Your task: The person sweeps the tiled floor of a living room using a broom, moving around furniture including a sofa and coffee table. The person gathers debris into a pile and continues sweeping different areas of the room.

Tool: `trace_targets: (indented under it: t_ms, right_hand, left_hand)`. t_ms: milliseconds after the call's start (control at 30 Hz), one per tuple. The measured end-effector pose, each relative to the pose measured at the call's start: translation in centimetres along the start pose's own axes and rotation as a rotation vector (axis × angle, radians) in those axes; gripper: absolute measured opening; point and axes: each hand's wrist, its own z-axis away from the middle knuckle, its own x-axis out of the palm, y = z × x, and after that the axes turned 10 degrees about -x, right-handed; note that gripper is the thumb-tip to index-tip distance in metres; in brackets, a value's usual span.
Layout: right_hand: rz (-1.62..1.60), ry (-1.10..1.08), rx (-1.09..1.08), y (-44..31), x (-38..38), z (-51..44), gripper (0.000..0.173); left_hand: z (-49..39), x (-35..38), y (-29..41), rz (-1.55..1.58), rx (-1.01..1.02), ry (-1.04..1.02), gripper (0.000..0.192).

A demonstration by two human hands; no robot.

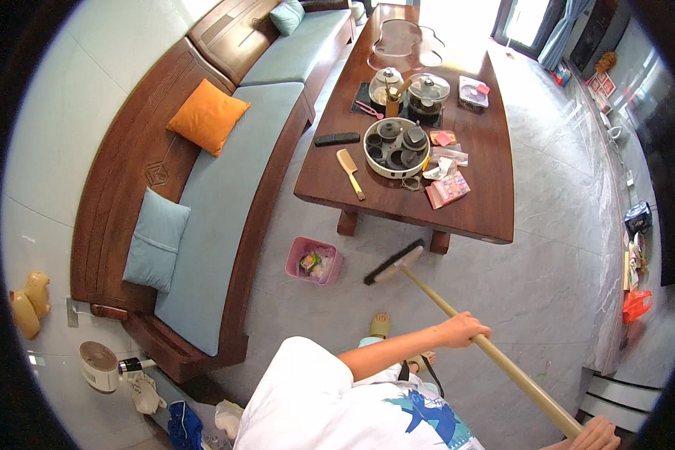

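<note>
A push broom with a pale wooden handle slants across the floor in front of me. My left hand is wrapped around the handle partway up the pole. Close to the upper end, at the lower right rim of the picture, my right hand grips it too. The broom's dark-bristled head rests on the grey tile floor, by the near legs of a wooden table. To the left of the head stands a pink waste bin with wrappers inside.
The wooden table carries a round tea tray, glass-lidded pots, a comb and a small box. Along the left runs a wooden sofa with cushions. At the right, a red bag sits near the wall.
</note>
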Motion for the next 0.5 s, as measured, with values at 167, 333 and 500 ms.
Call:
trace_targets:
  t_ms: [167, 333, 500]
  right_hand:
    - [0.596, 0.243, 0.378, 2.3, 1.6, 6.2, 0.032]
    - [0.817, 0.055, 0.82, 7.8, 6.1, 7.9, 0.023]
    - [0.879, -0.011, 0.926, 3.7, 8.0, 3.1, 0.008]
  left_hand:
    - [-0.1, -3.4, -8.3, -0.342, -0.177, -0.075, 0.03]
    - [2.8, -1.4, -15.8, -0.499, -0.408, -0.057, 0.023]
    - [2.8, 6.8, -13.4, -0.275, -0.378, -0.169, 0.022]
